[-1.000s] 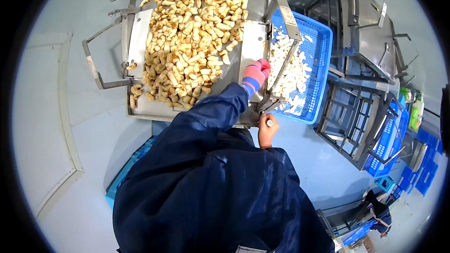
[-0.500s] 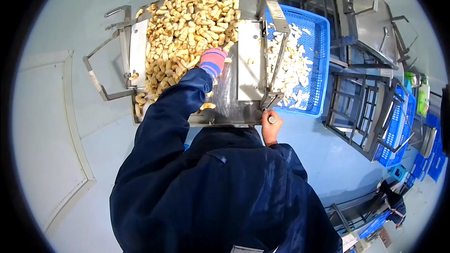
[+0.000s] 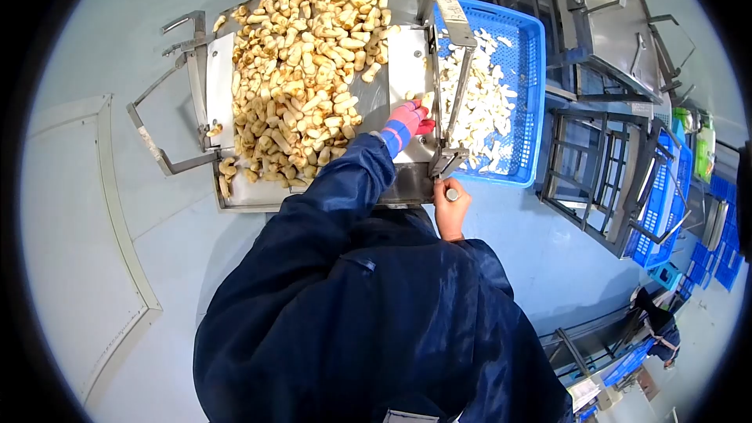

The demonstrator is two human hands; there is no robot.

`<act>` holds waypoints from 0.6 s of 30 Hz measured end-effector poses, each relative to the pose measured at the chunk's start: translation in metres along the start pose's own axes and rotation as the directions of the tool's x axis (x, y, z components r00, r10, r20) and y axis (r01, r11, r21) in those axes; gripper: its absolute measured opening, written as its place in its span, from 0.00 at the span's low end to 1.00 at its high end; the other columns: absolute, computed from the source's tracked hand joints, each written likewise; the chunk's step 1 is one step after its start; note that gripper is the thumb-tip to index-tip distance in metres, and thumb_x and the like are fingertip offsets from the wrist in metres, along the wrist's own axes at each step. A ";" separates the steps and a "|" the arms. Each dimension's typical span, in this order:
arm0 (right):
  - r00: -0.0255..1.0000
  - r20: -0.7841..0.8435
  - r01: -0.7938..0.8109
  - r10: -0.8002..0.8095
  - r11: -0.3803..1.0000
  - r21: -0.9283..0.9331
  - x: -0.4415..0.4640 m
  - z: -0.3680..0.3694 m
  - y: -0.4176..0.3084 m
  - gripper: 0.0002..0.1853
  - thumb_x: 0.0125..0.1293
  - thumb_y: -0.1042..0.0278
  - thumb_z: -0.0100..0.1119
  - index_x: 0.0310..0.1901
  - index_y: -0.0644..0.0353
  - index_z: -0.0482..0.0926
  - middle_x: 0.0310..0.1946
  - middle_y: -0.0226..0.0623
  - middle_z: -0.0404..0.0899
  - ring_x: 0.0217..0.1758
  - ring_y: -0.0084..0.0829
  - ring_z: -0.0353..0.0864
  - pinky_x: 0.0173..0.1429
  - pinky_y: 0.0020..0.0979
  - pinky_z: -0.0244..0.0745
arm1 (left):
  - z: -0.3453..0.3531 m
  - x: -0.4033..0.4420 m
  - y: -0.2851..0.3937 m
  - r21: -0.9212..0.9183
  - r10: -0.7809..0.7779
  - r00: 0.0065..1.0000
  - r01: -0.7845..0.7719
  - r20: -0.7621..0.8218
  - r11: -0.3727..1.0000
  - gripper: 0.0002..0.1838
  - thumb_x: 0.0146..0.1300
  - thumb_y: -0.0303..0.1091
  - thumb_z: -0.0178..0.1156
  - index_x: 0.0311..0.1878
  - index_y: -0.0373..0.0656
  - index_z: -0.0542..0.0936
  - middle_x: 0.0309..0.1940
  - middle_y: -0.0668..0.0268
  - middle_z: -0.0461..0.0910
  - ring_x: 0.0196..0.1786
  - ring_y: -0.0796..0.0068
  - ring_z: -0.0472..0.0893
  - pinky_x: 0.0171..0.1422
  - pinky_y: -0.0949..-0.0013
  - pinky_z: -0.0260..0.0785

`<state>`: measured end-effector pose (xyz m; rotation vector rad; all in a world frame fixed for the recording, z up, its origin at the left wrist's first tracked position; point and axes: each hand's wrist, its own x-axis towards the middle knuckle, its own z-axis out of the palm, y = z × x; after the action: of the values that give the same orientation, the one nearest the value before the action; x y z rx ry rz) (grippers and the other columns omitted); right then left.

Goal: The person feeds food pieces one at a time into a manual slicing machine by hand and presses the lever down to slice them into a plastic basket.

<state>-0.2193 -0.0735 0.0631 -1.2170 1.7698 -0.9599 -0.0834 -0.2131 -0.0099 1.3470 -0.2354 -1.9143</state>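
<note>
My left hand [image 3: 409, 119], in a pink and blue striped glove, is over the white cutting board [image 3: 403, 70], close to the upright metal blade frame [image 3: 456, 78]. Its fingers pinch a pale knobby piece [image 3: 427, 100] at the blade side; the hand partly covers it. Bare and low at the board's near edge, my right hand [image 3: 452, 215] wraps round the cutter handle [image 3: 452, 195]. Left of the board, a large heap of yellowish-brown knobby pieces [image 3: 298, 70] lies on the steel table [image 3: 376, 98]. Their exact kind I cannot make out.
Pale cut slices [image 3: 478, 102] lie in a blue basket [image 3: 534, 94] beyond the blade. A second metal cutter frame [image 3: 157, 145] stands at the table's left end. Steel racks [image 3: 591, 164] are to the right. Another person [image 3: 662, 329] is far off at lower right.
My left hand has moved right, from the heap's edge to the board by the blade, with a piece in its fingers. My right hand stays on the handle.
</note>
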 end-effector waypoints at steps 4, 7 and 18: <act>0.999 -0.048 0.006 -0.004 0.999 0.042 0.002 -0.001 -0.017 0.11 0.56 0.72 0.61 0.20 0.65 0.72 0.10 0.39 0.65 0.15 0.20 0.62 0.21 0.29 0.62 | 0.003 0.010 -0.017 0.288 0.175 0.982 -0.147 -0.075 0.946 0.13 0.67 0.34 0.49 0.53 0.43 0.72 0.37 0.60 0.78 0.34 0.64 0.82 0.34 0.66 0.75; 0.998 -0.056 0.034 -0.033 0.999 0.007 0.005 -0.004 -0.028 0.11 0.56 0.73 0.60 0.19 0.65 0.72 0.10 0.37 0.64 0.16 0.18 0.60 0.20 0.28 0.60 | 0.007 0.008 -0.021 0.801 0.467 0.882 -0.235 -0.062 0.551 0.13 0.65 0.38 0.50 0.45 0.41 0.77 0.41 0.50 0.78 0.39 0.50 0.79 0.44 0.57 0.71; 0.997 -0.074 0.006 -0.003 0.999 0.040 0.006 -0.002 -0.027 0.12 0.56 0.73 0.60 0.18 0.64 0.71 0.09 0.34 0.63 0.16 0.17 0.59 0.20 0.28 0.58 | 0.010 -0.017 -0.020 0.540 0.488 0.871 -0.390 -0.046 0.746 0.17 0.60 0.23 0.56 0.54 0.41 0.74 0.37 0.64 0.79 0.38 0.76 0.76 0.45 0.74 0.69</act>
<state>-0.2125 -0.0861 0.0870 -1.1745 1.7969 -1.0507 -0.0989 -0.1903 -0.0047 1.6213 -0.9494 -1.3501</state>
